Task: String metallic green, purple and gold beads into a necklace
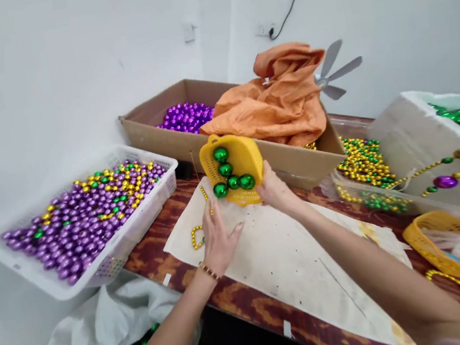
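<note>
- Gripping a yellow basket (pixel 248 161) by its right side with the right hand (pixel 273 189), fingers clasped firmly about the rim.
- Holding it tilted, mouth toward the body, above the far edge of a white cloth (pixel 276 252), near the front wall of a cardboard box (pixel 165 142).
- Carrying five shiny green balls (pixel 234 182) in it, along its left and lower sides.
- Holding the left hand (pixel 219 243) with fingers extended and thumb spread, over the cloth's left part, fingertips just below the lowest ball.
- Beside those fingertips, a strand of gold beads (pixel 196 238); cannot tell about contact.
- Working across a desk (pixel 158 258), with the cloth near its front edge.
- Flanked at the desk's left end by a white crate (pixel 142 219) of mostly purple beads.
- Flanked at the desk's right end by a white foam box (pixel 413 159) and, nearer the front, a second basket (pixel 429 249).
</note>
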`<state>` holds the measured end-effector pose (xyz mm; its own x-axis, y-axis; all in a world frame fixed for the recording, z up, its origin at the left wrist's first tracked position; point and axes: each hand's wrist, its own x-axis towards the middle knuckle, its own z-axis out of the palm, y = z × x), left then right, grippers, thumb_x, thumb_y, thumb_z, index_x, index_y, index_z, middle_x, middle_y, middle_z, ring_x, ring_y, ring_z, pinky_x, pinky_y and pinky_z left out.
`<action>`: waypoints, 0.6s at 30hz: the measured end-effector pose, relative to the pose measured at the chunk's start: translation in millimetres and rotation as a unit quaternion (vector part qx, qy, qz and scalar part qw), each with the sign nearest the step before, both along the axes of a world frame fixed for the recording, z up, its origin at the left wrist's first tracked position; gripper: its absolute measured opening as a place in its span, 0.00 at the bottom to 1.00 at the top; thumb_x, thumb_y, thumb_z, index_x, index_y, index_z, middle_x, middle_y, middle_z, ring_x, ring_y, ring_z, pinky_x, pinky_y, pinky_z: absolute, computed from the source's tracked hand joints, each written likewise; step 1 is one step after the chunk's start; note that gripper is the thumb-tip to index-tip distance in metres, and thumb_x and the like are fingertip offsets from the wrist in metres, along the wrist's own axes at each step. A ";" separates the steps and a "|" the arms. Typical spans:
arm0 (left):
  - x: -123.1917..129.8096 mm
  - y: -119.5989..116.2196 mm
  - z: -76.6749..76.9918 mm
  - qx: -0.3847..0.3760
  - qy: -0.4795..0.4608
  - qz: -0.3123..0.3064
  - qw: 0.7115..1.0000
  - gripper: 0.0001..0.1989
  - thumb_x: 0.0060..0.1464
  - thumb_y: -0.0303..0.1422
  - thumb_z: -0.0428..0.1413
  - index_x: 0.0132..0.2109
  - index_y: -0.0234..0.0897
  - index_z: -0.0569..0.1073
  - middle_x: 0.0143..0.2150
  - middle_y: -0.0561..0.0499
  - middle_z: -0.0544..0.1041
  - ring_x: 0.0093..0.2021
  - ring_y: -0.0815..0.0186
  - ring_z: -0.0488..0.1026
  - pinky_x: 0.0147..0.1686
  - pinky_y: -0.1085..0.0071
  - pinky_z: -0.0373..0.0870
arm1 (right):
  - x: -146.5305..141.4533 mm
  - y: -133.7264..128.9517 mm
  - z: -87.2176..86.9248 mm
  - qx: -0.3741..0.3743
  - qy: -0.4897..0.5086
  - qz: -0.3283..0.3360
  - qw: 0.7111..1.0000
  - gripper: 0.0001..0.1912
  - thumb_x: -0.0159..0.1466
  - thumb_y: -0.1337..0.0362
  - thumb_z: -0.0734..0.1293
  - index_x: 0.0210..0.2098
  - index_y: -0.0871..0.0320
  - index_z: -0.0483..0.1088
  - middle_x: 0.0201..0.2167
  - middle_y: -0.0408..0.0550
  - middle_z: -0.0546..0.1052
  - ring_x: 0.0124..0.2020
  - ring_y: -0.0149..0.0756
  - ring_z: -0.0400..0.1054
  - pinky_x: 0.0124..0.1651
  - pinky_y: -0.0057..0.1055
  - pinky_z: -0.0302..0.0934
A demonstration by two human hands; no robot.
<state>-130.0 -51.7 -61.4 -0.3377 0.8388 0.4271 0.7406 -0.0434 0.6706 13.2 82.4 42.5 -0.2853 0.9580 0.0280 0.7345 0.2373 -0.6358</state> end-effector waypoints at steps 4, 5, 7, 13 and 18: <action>13.9 79.0 -18.9 -0.068 0.042 0.020 0.997 0.50 0.55 0.52 0.59 0.73 0.29 0.47 0.73 0.23 0.45 0.73 0.31 0.44 0.65 0.35 0.52 | 3.2 5.4 -20.2 0.045 -0.053 -0.031 0.997 0.44 0.62 0.71 0.59 0.74 0.65 0.39 0.73 0.69 0.49 0.62 0.66 0.64 0.61 0.61 0.61; 15.0 89.7 -21.8 -0.080 0.057 0.025 0.995 0.50 0.55 0.52 0.59 0.73 0.30 0.48 0.73 0.23 0.45 0.73 0.30 0.44 0.65 0.34 0.52 | 5.0 4.5 -23.5 0.048 -0.051 -0.031 0.997 0.44 0.63 0.71 0.59 0.75 0.64 0.38 0.74 0.67 0.48 0.62 0.65 0.64 0.61 0.60 0.61; 15.0 102.1 -25.3 -0.098 0.086 0.036 0.991 0.48 0.56 0.52 0.58 0.73 0.31 0.49 0.74 0.23 0.46 0.73 0.29 0.44 0.64 0.33 0.51 | 7.4 1.7 -28.6 0.059 -0.049 -0.021 0.997 0.44 0.63 0.71 0.58 0.75 0.61 0.36 0.75 0.63 0.45 0.62 0.64 0.65 0.59 0.58 0.64; 6.1 118.0 -30.6 -0.079 0.101 0.060 0.990 0.41 0.60 0.49 0.55 0.71 0.29 0.53 0.71 0.23 0.50 0.70 0.31 0.52 0.61 0.37 0.58 | 4.0 2.7 -44.5 0.087 -0.070 0.014 0.994 0.44 0.64 0.70 0.57 0.76 0.56 0.36 0.76 0.57 0.38 0.58 0.63 0.68 0.50 0.56 0.71; -3.4 133.3 -38.8 -0.093 0.077 0.060 0.991 0.35 0.60 0.48 0.54 0.64 0.26 0.62 0.63 0.23 0.62 0.65 0.35 0.60 0.61 0.40 0.58 | 10.9 17.4 -71.8 0.110 -0.029 -0.003 0.994 0.42 0.64 0.71 0.56 0.75 0.55 0.38 0.76 0.56 0.41 0.60 0.57 0.67 0.52 0.51 0.71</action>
<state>-133.4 81.7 -100.3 -0.3825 0.8653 0.3239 0.8271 0.1645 0.5374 24.2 99.8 -29.4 -0.2865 0.9325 0.2201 0.7701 0.3608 -0.5261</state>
